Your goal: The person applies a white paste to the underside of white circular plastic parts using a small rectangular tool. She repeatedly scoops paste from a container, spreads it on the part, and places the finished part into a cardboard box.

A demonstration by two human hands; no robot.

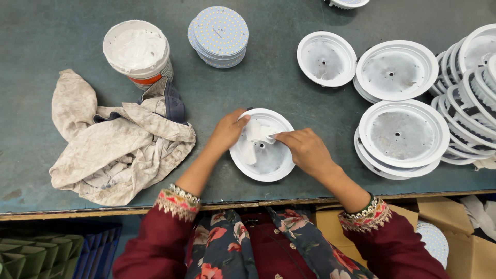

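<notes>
Steadying the white lamp housing (pixel 262 145) with your left hand (pixel 227 130), spread paste evenly; right hand (pixel 305 150) pinches a white spreader (pixel 258 132).

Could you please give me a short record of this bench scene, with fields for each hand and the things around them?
Left hand: steadies the rim of a round white housing
Right hand: spreads white paste inside that housing
Paste tub: open, upper left
Rag: crumpled, left of the hands
LED discs: stacked beside the tub
Other housings: stacked to the right
Worktop: dark green
</notes>
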